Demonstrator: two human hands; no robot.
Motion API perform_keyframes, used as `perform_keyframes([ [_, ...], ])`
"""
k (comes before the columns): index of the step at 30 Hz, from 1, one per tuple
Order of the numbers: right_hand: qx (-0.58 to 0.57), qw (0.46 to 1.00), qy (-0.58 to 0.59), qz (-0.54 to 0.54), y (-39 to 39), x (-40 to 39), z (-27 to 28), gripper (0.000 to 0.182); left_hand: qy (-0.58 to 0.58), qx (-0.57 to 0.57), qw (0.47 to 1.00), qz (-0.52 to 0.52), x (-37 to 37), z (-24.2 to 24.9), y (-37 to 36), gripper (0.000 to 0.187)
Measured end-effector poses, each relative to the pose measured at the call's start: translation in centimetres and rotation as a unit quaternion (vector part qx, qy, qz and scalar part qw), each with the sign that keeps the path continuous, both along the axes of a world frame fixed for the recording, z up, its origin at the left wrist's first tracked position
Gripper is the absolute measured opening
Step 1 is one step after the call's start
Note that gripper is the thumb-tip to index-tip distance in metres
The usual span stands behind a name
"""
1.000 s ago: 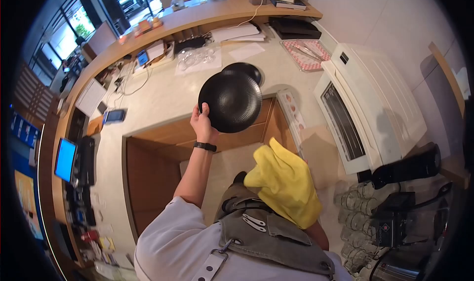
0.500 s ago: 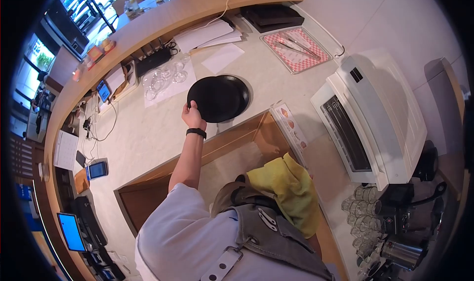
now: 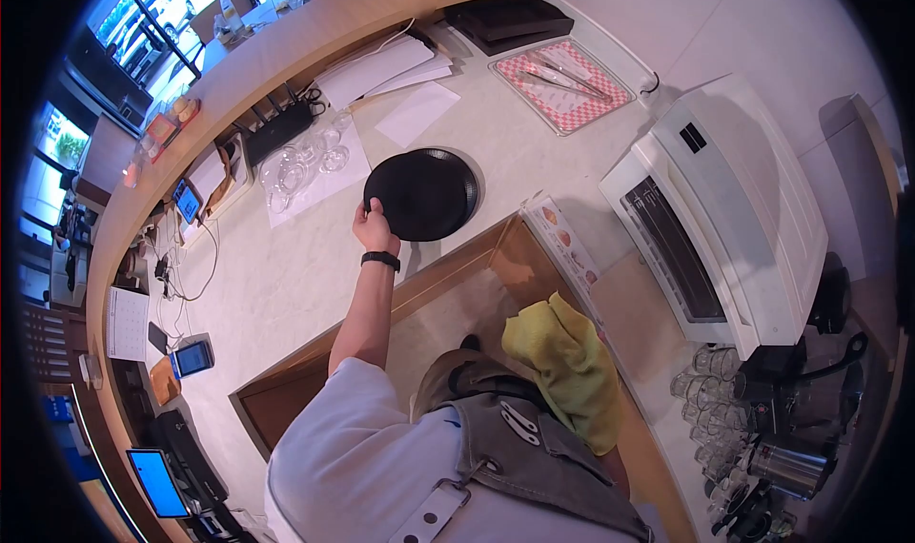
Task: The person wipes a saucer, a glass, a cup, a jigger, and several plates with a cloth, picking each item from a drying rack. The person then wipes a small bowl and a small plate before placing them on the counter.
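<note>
My left hand (image 3: 374,225) grips the near left edge of a round black plate (image 3: 419,195), thumb on top, over the pale counter. A second black plate's ridged rim (image 3: 467,185) shows at the right edge, almost lined up beneath the first. A yellow cloth (image 3: 572,376) is bunched over my right hand, low at the right of my body. The cloth hides most of that hand's fingers, and the forearm shows below it.
Glass pieces (image 3: 305,162) lie on paper beyond the plates. Tongs rest on a red-checked tray (image 3: 562,85). A white toaster oven (image 3: 715,219) stands at right, with several glasses (image 3: 705,400) and a metal pitcher (image 3: 791,465) nearer. A wooden-edged opening (image 3: 505,257) lies before me.
The held plate has shifted right over the other one, so the two now nearly coincide. The yellow cloth has moved slightly right and down in view.
</note>
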State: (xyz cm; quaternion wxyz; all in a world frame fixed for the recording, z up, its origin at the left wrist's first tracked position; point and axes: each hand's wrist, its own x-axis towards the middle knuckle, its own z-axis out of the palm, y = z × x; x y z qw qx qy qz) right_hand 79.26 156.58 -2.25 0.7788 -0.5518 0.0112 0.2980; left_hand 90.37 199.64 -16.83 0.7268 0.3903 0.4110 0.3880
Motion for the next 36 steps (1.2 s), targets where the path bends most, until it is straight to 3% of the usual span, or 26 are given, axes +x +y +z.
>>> perform_keyframes([
  [6,-0.007,1.0,0.005,-0.009,-0.1,-0.6,-0.2,0.063,-0.003,0.016,1.0,0.008,0.7,0.6,-0.5,0.029],
  [12,-0.009,1.0,0.014,-0.01,-0.4,-1.5,-0.6,0.061,0.102,0.168,0.98,-0.013,1.1,0.2,0.9,0.034],
  [15,-0.007,1.0,0.017,-0.01,-0.7,-2.0,-0.7,0.061,0.154,0.138,0.976,-0.064,0.5,1.1,1.5,0.037],
  [27,-0.003,1.0,0.018,-0.011,-0.5,-2.0,-1.0,0.058,0.215,0.242,0.938,-0.124,0.0,-2.4,3.7,0.039],
  [34,0.0,0.999,0.01,-0.03,-1.6,-2.9,-0.8,0.057,0.303,0.392,0.858,-0.136,-0.1,-3.0,4.2,0.047],
  [35,-0.002,0.999,0.007,-0.036,-2.2,-3.4,-0.6,0.057,0.361,0.447,0.816,-0.064,-0.1,-3.5,4.0,0.053],
  [36,-0.003,0.999,0.002,-0.045,-2.8,-4.0,-0.6,0.057,0.349,0.525,0.776,-0.016,-0.4,-4.9,4.9,0.061],
])
